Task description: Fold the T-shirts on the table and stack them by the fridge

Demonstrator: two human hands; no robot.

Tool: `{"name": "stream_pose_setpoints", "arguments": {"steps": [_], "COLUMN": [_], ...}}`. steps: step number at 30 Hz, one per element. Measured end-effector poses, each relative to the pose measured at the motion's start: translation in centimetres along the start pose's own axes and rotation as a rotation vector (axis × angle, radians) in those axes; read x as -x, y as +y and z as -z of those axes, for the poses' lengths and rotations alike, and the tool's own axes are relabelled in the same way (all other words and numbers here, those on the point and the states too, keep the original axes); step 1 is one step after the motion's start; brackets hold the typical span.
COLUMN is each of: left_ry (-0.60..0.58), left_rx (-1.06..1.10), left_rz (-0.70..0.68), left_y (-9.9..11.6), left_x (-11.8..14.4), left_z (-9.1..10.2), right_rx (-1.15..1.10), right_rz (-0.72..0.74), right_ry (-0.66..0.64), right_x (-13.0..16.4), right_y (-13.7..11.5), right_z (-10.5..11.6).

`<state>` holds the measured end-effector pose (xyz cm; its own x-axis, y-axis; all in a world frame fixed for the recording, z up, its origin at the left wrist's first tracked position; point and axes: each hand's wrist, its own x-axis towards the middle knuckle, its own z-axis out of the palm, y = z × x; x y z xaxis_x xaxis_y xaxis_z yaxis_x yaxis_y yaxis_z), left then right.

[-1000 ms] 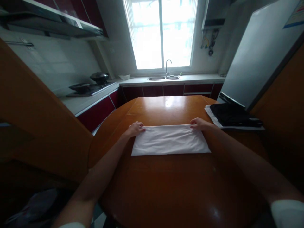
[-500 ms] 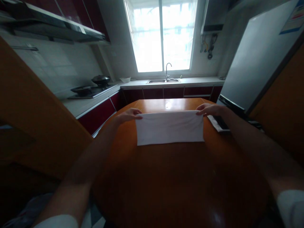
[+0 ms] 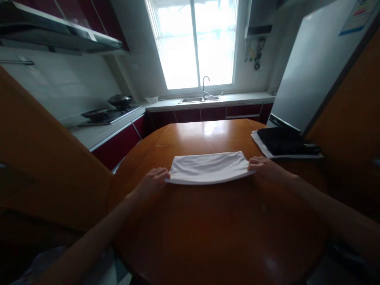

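Note:
A white cloth (image 3: pixel 209 168), folded into a narrow band, lies flat on the round wooden table (image 3: pixel 219 221) in front of me. My left hand (image 3: pixel 151 183) pinches its near left corner against the tabletop. My right hand (image 3: pixel 264 167) grips the near right corner in the same way. The folded near edge runs straight between my two hands, and the cloth's far edge rests on the wood.
A stack of folded dark clothes on a white layer (image 3: pixel 283 143) sits at the table's far right, beside a grey fridge (image 3: pixel 314 75). Behind are a counter with a sink (image 3: pixel 200 99), a stove with pans (image 3: pixel 108 111) and a bright window.
Both hands lifted the cloth's far edge, carried it up and toward me, and laid it over the near edge. The cloth now lies half as deep, with my hands at its near corners.

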<state>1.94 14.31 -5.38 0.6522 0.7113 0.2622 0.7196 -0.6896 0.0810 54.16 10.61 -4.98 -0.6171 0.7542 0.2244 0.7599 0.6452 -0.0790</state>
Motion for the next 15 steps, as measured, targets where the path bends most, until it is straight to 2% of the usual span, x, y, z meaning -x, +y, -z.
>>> {"name": "stream_pose_setpoints", "arguments": {"steps": [1, 3, 6, 8, 10, 12, 15], "left_ry": [-0.044, -0.109, -0.122, -0.042, 0.065, 0.084, -0.030], "left_rx": [-0.008, 0.005, 0.053, 0.089, 0.114, 0.112, 0.031], "left_rz": [-0.013, -0.037, -0.041, 0.002, 0.054, 0.052, 0.110], "left_y": [0.3, 0.7, 1.1, 1.6, 2.4, 3.3, 3.9], "left_x": [1.3, 3.0, 2.6, 0.3, -3.1, -6.5, -9.8], "left_z": [-0.6, -0.7, 0.9, 1.6, 0.9, -1.1, -5.2], "right_rx": [-0.021, -0.074, -0.156, -0.162, -0.111, -0.066, -0.021], "right_rz": [0.010, 0.005, -0.022, -0.091, -0.219, -0.340, -0.434], "right_ry": [-0.046, -0.111, -0.126, -0.028, 0.135, 0.235, 0.218], "right_x": [1.1, 2.8, 2.8, 0.9, -2.2, -5.6, -9.2], "right_y": [-0.7, -1.8, -2.1, -1.8, -1.7, -1.8, -2.2], "right_z": [-1.0, -1.8, -1.0, -0.5, -1.0, -2.5, -5.9]}}
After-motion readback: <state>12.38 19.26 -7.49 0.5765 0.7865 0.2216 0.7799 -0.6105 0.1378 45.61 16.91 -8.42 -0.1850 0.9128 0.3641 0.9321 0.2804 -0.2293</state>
